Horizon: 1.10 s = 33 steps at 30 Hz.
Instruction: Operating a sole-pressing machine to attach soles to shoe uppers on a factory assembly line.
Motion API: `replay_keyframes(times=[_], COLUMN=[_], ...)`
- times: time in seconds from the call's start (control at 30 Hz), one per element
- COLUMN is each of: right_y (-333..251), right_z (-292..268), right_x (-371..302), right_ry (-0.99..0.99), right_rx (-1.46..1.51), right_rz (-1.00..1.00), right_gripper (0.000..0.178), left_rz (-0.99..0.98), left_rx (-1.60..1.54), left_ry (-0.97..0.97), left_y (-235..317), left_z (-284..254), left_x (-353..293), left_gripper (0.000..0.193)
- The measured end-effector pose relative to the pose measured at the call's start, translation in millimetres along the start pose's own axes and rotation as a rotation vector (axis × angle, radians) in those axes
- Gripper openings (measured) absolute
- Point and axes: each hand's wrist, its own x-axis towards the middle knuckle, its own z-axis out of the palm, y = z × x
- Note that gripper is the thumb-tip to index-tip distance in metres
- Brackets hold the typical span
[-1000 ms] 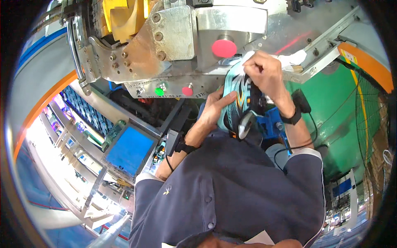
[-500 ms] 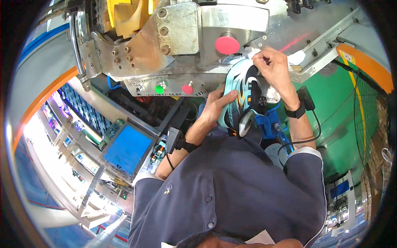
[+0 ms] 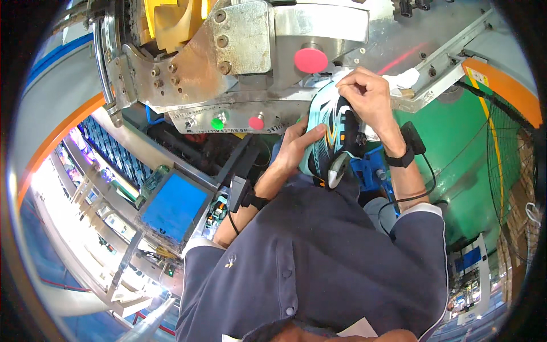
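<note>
A light-blue, black and white sports shoe (image 3: 320, 149) with orange accents stands on end in front of me, its toe pointing at the machine. A pale, hard form (image 3: 337, 172) shows in its opening, close to my shirt. My left hand (image 3: 293, 147) grips the shoe from the left side, thumb across the upper and the other fingers hidden behind. Over the toe, my right hand (image 3: 369, 98) is closed with thumb and fingertips pressed together. Whatever those fingertips may pinch is too small to make out. White cloth (image 3: 405, 80) lies on the machine just beyond the right hand.
The metal machine (image 3: 248, 40) fills the far side. Its front carries a large red button (image 3: 310, 58), a green button (image 3: 217, 122) and a smaller red button (image 3: 256, 121). A blue panel (image 3: 175, 206) sits at my left, and netting (image 3: 515, 154) hangs at right.
My right hand has shifted slightly left over the shoe's toe, fingers still pressed together. The left hand keeps its hold, and the shoe has barely moved.
</note>
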Motion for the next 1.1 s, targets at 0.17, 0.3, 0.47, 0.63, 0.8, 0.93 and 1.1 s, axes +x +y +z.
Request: replay_keyframes(times=[0.17,0.3,0.47,0.63,0.8,0.93,1.1], right_y=[20,-4,52,59,-23,-124,-178], right_z=[-9,6,-29,-33,-44,12,136], right_x=[8,-7,21,28,7,-29,-89], right_ry=[0.064,-0.008,-0.006,-0.211,-0.151,-0.501,-0.784], right_rx=[-0.143,-0.068,-0.363,-0.599,-0.877,-0.063,0.644], right_rz=[-0.015,-0.102,0.033,-0.054,-0.128,0.062,0.311], right_gripper=[0.004,0.007,0.011,0.022,0.041,0.054,0.049], left_rz=[0.004,-0.055,0.047,0.164,0.34,0.446,0.718], left_rx=[-0.036,-0.077,-0.102,-0.148,-0.25,-0.312,-0.512], left_ry=[-0.013,-0.022,-0.077,-0.176,-0.154,-0.089,0.022], left_y=[-4,7,-2,-7,-13,-30,-64], left_z=[-3,1,-7,-38,-55,-70,-74], left_x=[2,-6,-14,-54,-107,-145,-161], left_gripper=[0.043,0.043,0.046,0.055,0.074,0.052,0.046])
